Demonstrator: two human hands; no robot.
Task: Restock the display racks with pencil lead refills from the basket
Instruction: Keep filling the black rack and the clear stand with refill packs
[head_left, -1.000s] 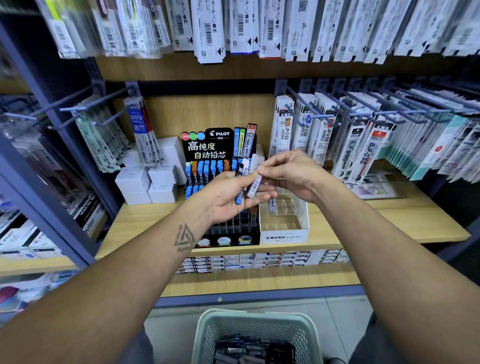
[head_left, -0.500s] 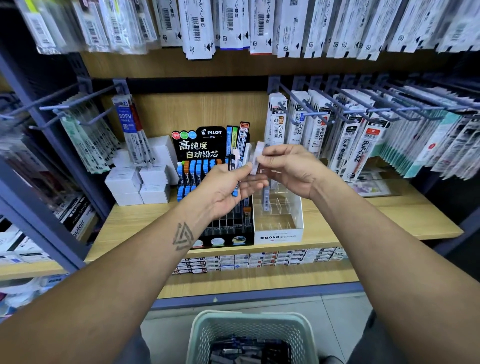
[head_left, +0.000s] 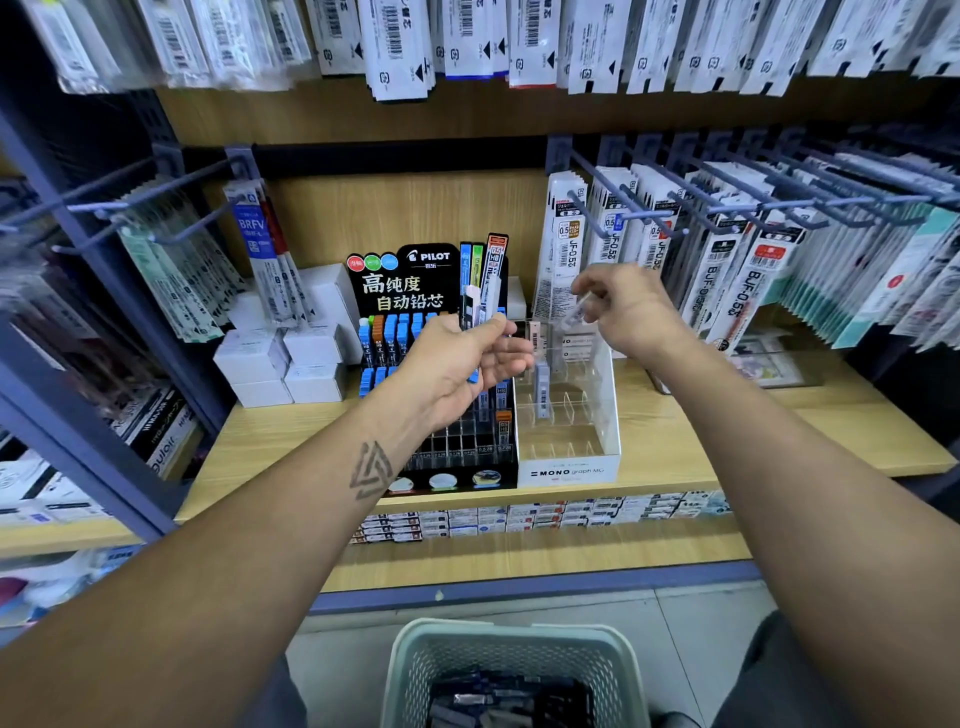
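To the left of the clear MONO rack (head_left: 569, 415) stands the black Pilot rack (head_left: 431, 395): its back rows hold blue and orange refill cases, while many of its front slots look bare. Over that black rack the left hand (head_left: 460, 371) grips a small bundle of refill cases (head_left: 475, 312), their tops poking up above the curled fingers. The clear MONO rack itself holds what looks like a single pale case (head_left: 542, 389) standing in one compartment; the rest of its cells show through as unfilled. Above its back edge, the right hand (head_left: 626, 309) pinches one pale, blurred case (head_left: 576, 314) between fingertips, held apart from the left hand and not yet in any slot. In front of the clear rack and below the shelf, the green basket (head_left: 410, 670) sits on the floor with a dark heap of cases inside. I'd judge the restocking barely under way: most slots in both racks remain to be filled, and plenty of stock waits in the basket.
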